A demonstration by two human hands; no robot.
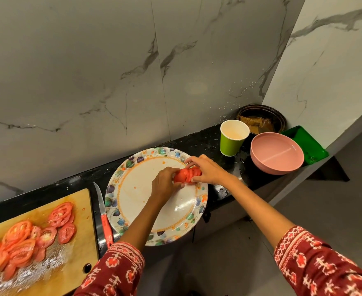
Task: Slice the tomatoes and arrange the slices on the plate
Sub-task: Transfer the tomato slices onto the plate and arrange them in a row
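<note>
A stack of tomato slices [186, 175] is held on its side over the far right part of the floral plate [133, 201]. My left hand [164, 182] grips the stack's left end and my right hand [208, 169] grips its right end. Several more tomato slices [28, 238] lie spread on the wet wooden cutting board [77, 242] at the lower left. A knife with a red handle [104, 216] lies on the black counter between board and plate, blade pointing away from me.
A green paper cup [232, 138], a stack of pink bowls [276, 155], a dark dish [261, 118] and a green tray [304, 143] stand at the counter's right end. The marble wall rises just behind. The counter's front edge runs under the plate.
</note>
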